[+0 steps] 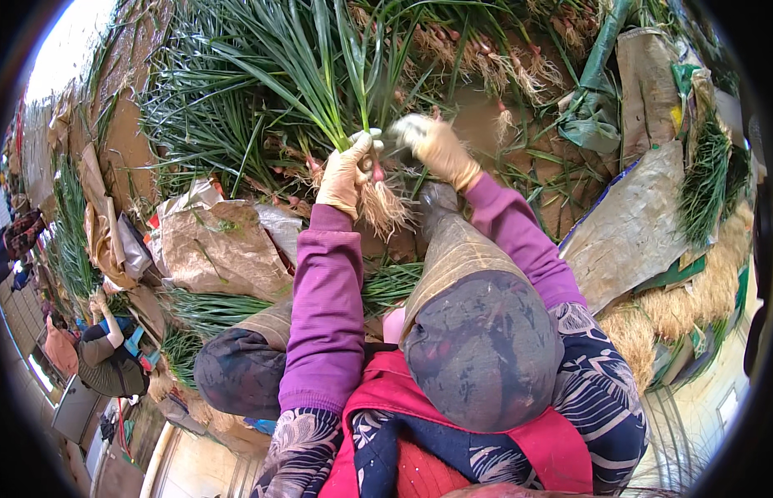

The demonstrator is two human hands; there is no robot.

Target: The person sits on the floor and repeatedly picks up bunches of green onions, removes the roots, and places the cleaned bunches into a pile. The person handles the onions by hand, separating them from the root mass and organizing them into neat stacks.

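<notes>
My left hand [343,180], in a pale yellowish glove, grips a small bunch of green garlic [327,106] low on the stems. The long leaves fan out upward; a reddish bulb [378,172] and tangled pale roots [380,205] hang below my fingers. Just to the right is my right hand [441,146], also gloved, apart from the bunch. Its fingers are bent and blurred by motion, so I cannot tell whether anything is between them. A large heap of green garlic [199,112] lies beyond my left hand. More plants with roots [486,56] lie at the top right.
Brown woven sacking [218,249] lies left of my left forearm, a grey sheet [635,218] on the right. Leaf scraps litter the muddy ground [567,187]. Cut roots [673,317] are piled at the right. Another person [109,358] works at the far left. My knees [486,348] stand close below my hands.
</notes>
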